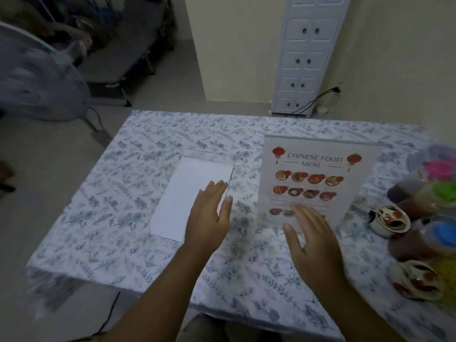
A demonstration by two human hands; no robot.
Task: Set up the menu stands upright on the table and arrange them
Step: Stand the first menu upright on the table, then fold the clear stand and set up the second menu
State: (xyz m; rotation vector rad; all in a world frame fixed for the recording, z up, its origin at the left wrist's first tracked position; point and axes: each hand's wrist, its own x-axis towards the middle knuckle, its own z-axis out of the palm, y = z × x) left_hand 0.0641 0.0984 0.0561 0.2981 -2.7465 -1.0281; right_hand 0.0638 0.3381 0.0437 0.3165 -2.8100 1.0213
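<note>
One menu stand upright — hands open.

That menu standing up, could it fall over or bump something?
It might. The standing menu has the right hand open just in front of its base; a nudge could tip it backward. The painted bowls and jars sit close on its right, so sliding it that way may knock them. The other stand still lies flat under the left hand.

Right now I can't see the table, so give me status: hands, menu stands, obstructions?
Left hand open, over flat stand. Right hand open, before upright Chinese food menu stand. One up, one down. Jars crowd right edge, clear of both stands.
</note>
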